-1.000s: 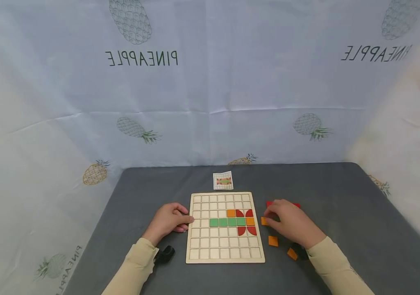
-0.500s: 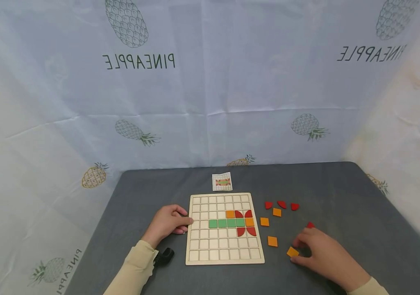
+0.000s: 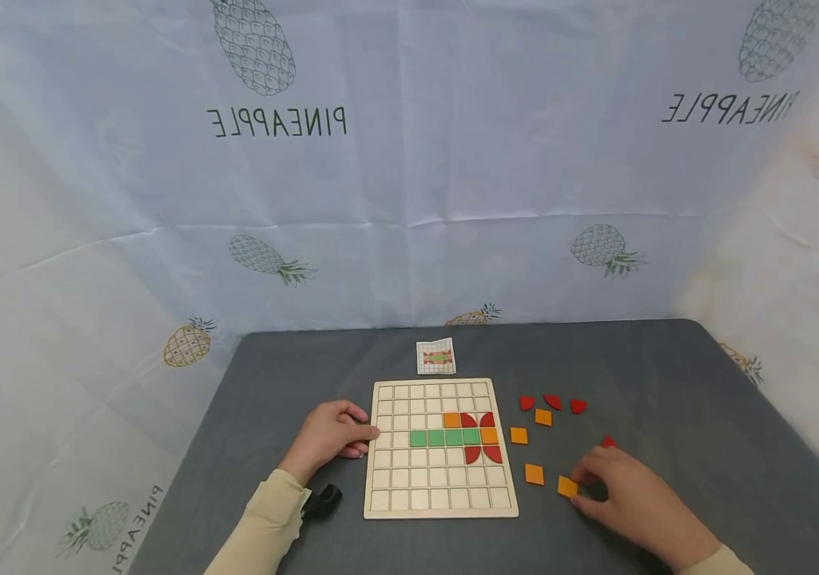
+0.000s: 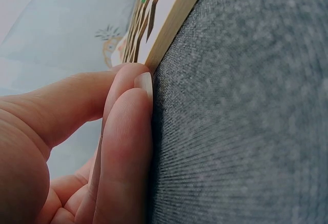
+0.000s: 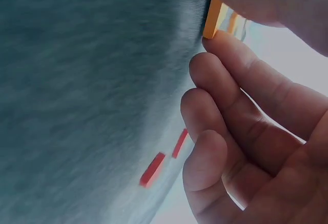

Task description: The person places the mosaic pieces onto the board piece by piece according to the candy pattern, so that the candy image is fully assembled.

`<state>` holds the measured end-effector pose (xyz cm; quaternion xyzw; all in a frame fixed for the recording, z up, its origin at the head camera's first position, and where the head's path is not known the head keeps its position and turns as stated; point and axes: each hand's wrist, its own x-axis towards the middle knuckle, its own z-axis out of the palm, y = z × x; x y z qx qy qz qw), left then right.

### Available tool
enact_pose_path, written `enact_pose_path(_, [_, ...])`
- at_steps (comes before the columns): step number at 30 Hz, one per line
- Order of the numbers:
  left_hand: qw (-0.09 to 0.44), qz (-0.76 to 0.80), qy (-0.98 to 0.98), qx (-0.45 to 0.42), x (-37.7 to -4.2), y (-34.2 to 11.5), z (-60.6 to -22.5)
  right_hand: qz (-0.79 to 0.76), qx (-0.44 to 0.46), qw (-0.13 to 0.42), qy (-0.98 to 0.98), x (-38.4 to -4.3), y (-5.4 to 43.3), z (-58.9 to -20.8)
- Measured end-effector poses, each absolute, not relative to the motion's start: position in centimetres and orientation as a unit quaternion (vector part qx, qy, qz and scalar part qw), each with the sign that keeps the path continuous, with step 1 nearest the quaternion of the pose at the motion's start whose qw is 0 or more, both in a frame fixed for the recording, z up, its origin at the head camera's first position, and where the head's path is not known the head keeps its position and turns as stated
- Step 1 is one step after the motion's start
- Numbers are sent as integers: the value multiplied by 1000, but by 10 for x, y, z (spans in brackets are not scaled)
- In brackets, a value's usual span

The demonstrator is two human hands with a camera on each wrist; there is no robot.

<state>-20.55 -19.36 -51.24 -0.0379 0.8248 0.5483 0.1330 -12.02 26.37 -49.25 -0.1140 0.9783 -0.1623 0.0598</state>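
Note:
A wooden grid board [image 3: 438,499] lies mid-table. My left hand [image 3: 332,433] holds its left edge, the thumb over the rim and the other fingers beside it; the left wrist view has the fingertips [image 4: 128,116] right at the board's side. On the board are a row of green square tiles [image 3: 435,438], two orange square tiles and several red quarter-round tiles [image 3: 493,454]. To the right of the board, my right hand [image 3: 635,499] pinches an orange square tile [image 3: 567,486] between thumb and index finger; the right wrist view shows this tile [image 5: 213,19] edge-on.
Loose orange tiles [image 3: 534,474] lie between the board and my right hand and farther back. Several red pieces [image 3: 553,402] sit behind them, one [image 3: 609,442] partly hidden by my right hand. A small pattern card [image 3: 436,356] lies beyond the board.
My right hand has moved toward me and to the right, from the upper loose tiles to the nearest orange one. That tile has turned and shifted slightly left. The left hand stays at the board.

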Motion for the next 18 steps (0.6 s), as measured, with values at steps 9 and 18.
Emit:
enact_pose_path(9, [130,548,825,-40,-204,-195,-511,-181,-159,11,971,-144,228,-477])
enact_pose_path(18, [135,551,823,-38,-203,-194,-509,-214,-234,-3,948,-169,173,-473])
